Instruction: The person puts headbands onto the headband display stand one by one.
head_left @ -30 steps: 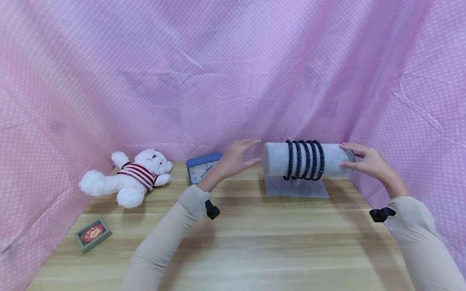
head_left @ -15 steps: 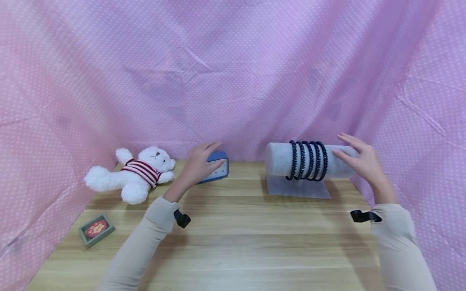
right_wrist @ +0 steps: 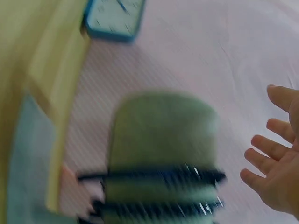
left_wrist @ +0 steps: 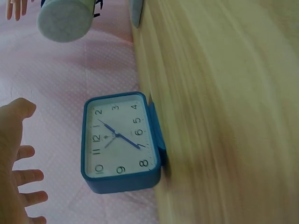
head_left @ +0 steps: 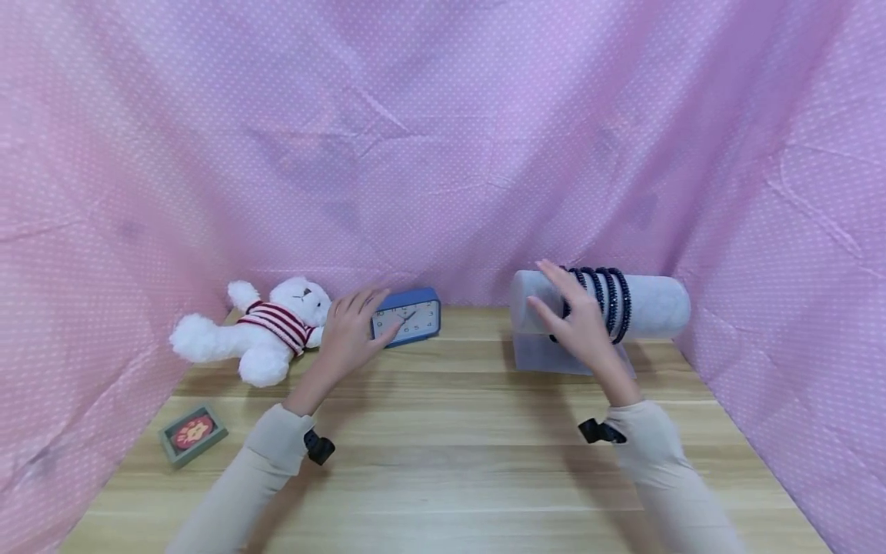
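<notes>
My left hand [head_left: 346,332] hovers at the left end of a blue alarm clock [head_left: 421,314], its fingers spread and holding nothing. In the left wrist view the clock's dial [left_wrist: 108,154] faces the camera, with the fingers apart from it. A grey velvet cylinder bracelet stand [head_left: 657,306] carries several dark beaded bracelets [head_left: 626,304]. My right hand [head_left: 580,323], also bare and spread, overlaps the left part of this stand in the head view and covers some of the bracelets. In the blurred right wrist view, its fingers are off to one side of the cylinder [right_wrist: 163,126].
A white teddy bear [head_left: 266,365] in a red-striped sweater lies at the back left. Nearer the front left is a small grey-green frame [head_left: 181,460] with a red paw design. Pink dotted cloth [head_left: 443,154] walls in the wooden table [head_left: 450,477] behind and at the sides.
My left hand has moved left from between clock and stand to the clock's left end. My right hand has left the stand's right end and moved left across its front.
</notes>
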`<state>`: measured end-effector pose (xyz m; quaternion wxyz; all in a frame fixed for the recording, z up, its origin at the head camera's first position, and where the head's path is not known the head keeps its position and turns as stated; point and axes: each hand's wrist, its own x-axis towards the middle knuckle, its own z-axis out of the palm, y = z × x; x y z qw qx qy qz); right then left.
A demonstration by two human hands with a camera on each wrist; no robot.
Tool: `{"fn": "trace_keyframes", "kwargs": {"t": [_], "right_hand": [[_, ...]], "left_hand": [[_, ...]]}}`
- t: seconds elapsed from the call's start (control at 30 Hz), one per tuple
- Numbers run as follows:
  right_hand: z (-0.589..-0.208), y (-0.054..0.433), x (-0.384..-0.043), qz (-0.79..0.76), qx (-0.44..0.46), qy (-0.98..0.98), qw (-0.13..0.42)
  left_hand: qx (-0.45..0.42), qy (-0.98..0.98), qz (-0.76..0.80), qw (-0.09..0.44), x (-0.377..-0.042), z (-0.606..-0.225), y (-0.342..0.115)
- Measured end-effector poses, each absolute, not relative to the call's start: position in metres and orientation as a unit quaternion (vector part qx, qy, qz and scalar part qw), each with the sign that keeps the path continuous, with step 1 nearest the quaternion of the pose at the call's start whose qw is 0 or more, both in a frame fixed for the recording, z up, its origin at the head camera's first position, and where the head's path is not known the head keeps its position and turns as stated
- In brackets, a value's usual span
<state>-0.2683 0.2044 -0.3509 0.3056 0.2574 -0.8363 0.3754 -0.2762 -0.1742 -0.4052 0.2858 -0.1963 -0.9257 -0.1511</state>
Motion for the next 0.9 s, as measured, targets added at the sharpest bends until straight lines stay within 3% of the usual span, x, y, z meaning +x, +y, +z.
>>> {"fn": "trace_keyframes", "kwargs": {"t": [0.2,0.53,0.9], "right_hand": [[-0.376,0.164,-0.27,0.332,0.269,-0.863,0.268],[-0.406,0.128,-0.274,0.246,0.313,-0.865,0.304],[-0.43,0.115,-0.28,0.206,0.269,-0.927,0.16]], "left_hand": [[-0.184,-0.928,-0.132,0.295,-0.277,-0.418,-0.183],[-0.162,-0.951,-0.142,0.223,-0.27,-0.431,-0.195],[-0.154,-0.966,-0.114,0.175,-0.267,-0.435,-0.205]]}}
